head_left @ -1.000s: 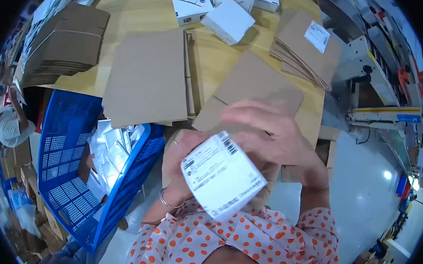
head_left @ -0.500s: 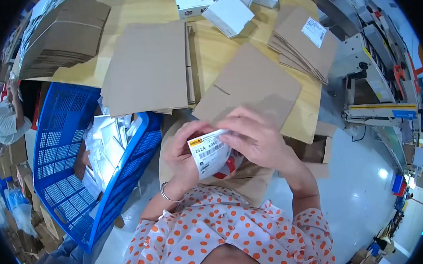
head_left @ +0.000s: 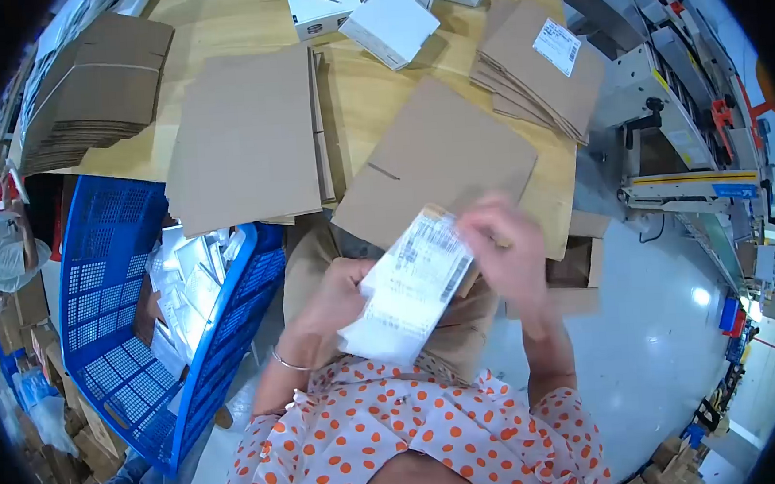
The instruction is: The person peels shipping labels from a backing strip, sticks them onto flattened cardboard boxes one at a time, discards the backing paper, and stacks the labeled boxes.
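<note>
A white shipping label sheet (head_left: 408, 285), printed with text and barcodes, is held up tilted above my lap. My left hand (head_left: 333, 297) grips its left edge between thumb and fingers. At the upper right edge, my right hand (head_left: 505, 245) has its fingers bent in a pinch on the label; they are slightly blurred. Just beyond the label, a flat brown cardboard piece (head_left: 435, 155) with a short slit lies at the table's near edge. What lies behind the label is mostly hidden.
On the wooden table (head_left: 357, 111) are flattened cartons (head_left: 243, 135), a strapped cardboard stack (head_left: 107, 82), cartons with a label (head_left: 541, 64) and several white boxes (head_left: 389, 24). A blue basket (head_left: 112, 303) of white packets stands left, an open carton (head_left: 575, 266) right.
The label, earlier curled between both hands with an orange-marked strip showing, is now spread out with its printed face up. My right hand has moved right. The view has shifted slightly.
</note>
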{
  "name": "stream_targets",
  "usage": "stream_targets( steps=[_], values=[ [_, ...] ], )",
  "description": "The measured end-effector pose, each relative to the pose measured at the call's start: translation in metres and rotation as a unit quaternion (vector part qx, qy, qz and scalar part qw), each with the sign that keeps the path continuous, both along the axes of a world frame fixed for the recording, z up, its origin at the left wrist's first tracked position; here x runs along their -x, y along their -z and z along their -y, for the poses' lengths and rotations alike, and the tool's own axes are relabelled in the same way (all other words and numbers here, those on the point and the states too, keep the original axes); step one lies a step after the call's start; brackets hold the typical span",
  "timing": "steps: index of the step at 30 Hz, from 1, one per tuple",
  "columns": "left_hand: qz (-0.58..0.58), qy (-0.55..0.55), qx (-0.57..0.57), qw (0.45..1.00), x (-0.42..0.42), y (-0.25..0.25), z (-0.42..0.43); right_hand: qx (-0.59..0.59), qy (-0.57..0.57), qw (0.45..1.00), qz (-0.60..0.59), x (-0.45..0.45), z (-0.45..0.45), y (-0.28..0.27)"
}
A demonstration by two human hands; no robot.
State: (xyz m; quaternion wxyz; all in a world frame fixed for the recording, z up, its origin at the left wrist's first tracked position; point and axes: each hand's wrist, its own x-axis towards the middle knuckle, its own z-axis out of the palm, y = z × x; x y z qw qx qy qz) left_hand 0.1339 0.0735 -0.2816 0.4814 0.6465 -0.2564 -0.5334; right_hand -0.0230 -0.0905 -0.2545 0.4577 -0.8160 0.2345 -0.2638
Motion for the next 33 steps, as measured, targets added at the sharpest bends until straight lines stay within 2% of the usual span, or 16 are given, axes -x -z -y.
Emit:
stream_targets(
  steps=[3, 6, 8, 9, 13, 18, 19, 21, 23, 24, 25, 27, 28, 30, 31, 33],
  values=[
    [-0.145, 0.056, -0.028, 0.987, -0.019, 0.045, -0.020, 0.104, 0.096, 0.990, 0.017, -0.011, 0.044, 0.006],
    [-0.162, 0.065, -0.054, 0.983, -0.021, 0.058, -0.031, 0.062, 0.132, 0.989, -0.024, -0.027, 0.066, 0.003],
    [-0.181, 0.068, -0.079, 0.978, -0.021, 0.065, -0.038, 0.114, 0.156, 0.981, -0.026, -0.036, 0.078, 0.018],
    [-0.180, 0.068, -0.079, 0.978, -0.022, 0.069, -0.040, 0.114, 0.156, 0.981, -0.026, -0.039, 0.082, 0.022],
    [-0.168, 0.029, -0.081, 0.982, -0.024, 0.088, -0.051, 0.288, 0.194, 0.928, -0.135, -0.045, 0.090, 0.038],
    [-0.112, 0.046, -0.048, 0.991, -0.028, 0.102, -0.056, 0.338, 0.175, 0.916, -0.129, -0.045, 0.095, 0.053],
    [-0.112, 0.046, -0.047, 0.992, -0.030, 0.101, -0.059, 0.299, 0.167, 0.932, -0.116, -0.042, 0.097, 0.053],
    [-0.008, 0.021, -0.088, 0.996, -0.033, 0.096, -0.068, 0.263, 0.159, 0.946, -0.099, -0.036, 0.094, 0.040],
    [0.097, -0.014, -0.129, 0.987, -0.032, 0.092, -0.078, 0.330, 0.176, 0.926, -0.045, -0.027, 0.076, -0.004],
    [0.102, -0.026, -0.127, 0.986, -0.030, 0.091, -0.080, 0.333, 0.205, 0.919, -0.051, -0.020, 0.069, -0.021],
    [0.162, -0.069, -0.102, 0.979, -0.027, 0.092, -0.081, 0.373, 0.158, 0.913, 0.047, -0.013, 0.081, -0.033],
    [0.296, -0.166, -0.066, 0.938, -0.029, 0.090, -0.096, 0.417, 0.263, 0.870, 0.008, -0.005, 0.102, -0.059],
    [0.360, -0.208, -0.048, 0.908, -0.031, 0.091, -0.104, 0.436, 0.271, 0.858, 0.005, 0.007, 0.136, -0.066],
    [0.359, -0.338, 0.019, 0.870, -0.033, 0.099, -0.118, 0.324, 0.274, 0.903, 0.070, 0.005, 0.195, -0.080],
    [0.355, -0.338, 0.027, 0.871, -0.037, 0.098, -0.120, 0.320, 0.272, 0.906, 0.047, 0.001, 0.232, -0.076],
    [0.393, -0.483, 0.083, 0.778, -0.042, 0.092, -0.121, 0.312, 0.239, 0.919, 0.014, -0.013, 0.286, -0.062]
  ],
)
